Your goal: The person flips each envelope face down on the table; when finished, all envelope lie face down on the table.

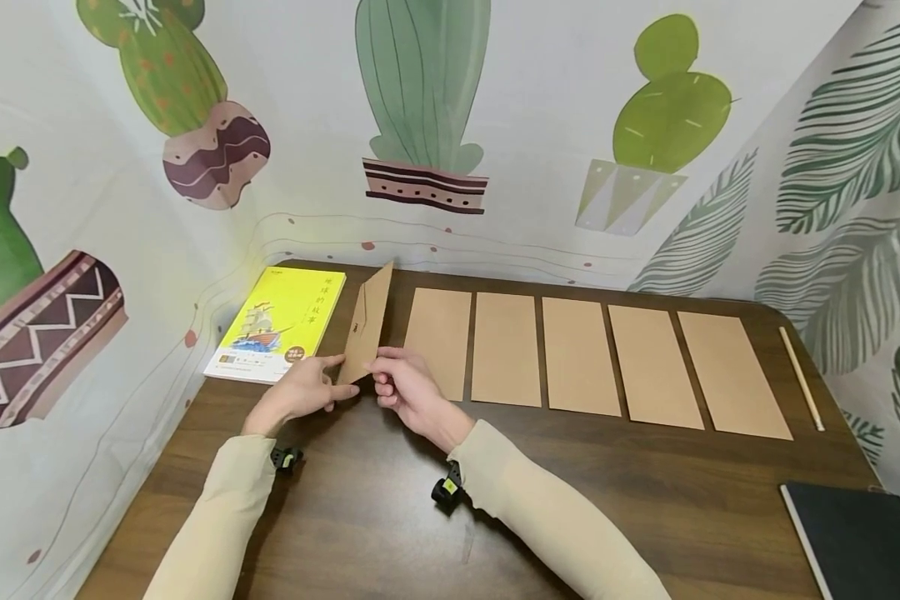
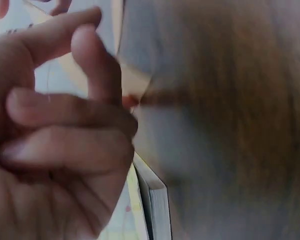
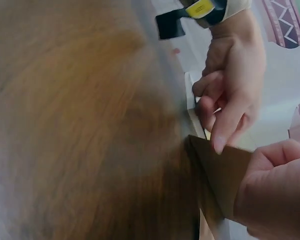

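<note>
A brown kraft-paper envelope stands tilted on its long side, with a flap line and a small dark mark on its left face. My right hand pinches it near the close end, thumb and fingers curled. At its lower near corner my left hand has the thumb on one side and the forefinger on the other; its remaining fingers curl toward the palm in the left wrist view. In the right wrist view the left forefinger overlaps the envelope's face. A yellow book lies just left of the envelope.
Several brown envelopes lie flat in a row, from one by my right hand to the rightmost one. Beyond them lies a wooden stick. A dark notebook is at the near right. Patterned cloth hangs behind the table.
</note>
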A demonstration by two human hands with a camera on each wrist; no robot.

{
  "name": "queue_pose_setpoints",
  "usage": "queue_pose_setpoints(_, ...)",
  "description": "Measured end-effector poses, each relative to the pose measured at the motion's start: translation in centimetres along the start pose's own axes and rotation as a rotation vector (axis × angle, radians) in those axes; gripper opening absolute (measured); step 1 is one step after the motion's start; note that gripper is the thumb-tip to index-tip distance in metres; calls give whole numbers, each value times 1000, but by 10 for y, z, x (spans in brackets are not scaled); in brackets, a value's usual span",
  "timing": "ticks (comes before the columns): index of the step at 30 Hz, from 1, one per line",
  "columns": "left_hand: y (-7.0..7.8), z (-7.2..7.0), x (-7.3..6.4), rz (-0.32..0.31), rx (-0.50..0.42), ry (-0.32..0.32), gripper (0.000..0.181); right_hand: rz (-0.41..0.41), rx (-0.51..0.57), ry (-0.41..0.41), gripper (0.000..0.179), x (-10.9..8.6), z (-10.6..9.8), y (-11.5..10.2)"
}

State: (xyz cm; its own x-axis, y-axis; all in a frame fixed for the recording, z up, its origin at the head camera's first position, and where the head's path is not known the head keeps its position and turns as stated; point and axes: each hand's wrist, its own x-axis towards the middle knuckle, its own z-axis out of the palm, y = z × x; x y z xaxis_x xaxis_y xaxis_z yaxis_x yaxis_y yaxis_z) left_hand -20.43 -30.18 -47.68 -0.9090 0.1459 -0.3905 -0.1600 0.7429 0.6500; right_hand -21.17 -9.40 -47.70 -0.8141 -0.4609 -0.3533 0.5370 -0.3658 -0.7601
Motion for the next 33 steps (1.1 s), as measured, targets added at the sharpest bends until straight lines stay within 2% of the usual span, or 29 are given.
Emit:
queue_pose_setpoints(4,-3,-4,-2,68,-145,-71,67,-10,-116,-48,58,0,0,0)
queue_pose_setpoints(8,-2,-7,-3,95,-249,-76,55,-11,-208,-86,62,1,-1,0)
queue_pose_setpoints(11,2,-5,-3,62,-303,-40,68,5,-249,-96,60,1,-1,2)
queue_pose_setpoints(14,6,-4,-5,13,-296,13,86,39,-280,-88,59,1,-1,5)
queue_pose_setpoints(18,11,-7,-9,-13,-253,74,85,77,-367,-65,58,3,-2,10)
queue_pose_setpoints(21,14,-11,-13,25,-202,149,67,75,-472,-38,61,5,-3,13)
queue_pose_setpoints(26,16,-18,-20,95,-17,286,44,83,-564,17,68,6,-1,16)
queue_pose_setpoints(30,17,-20,-27,123,98,337,44,78,-645,75,67,5,3,20)
queue_pose_setpoints(33,18,-20,-32,125,169,357,59,46,-767,112,67,4,8,22)
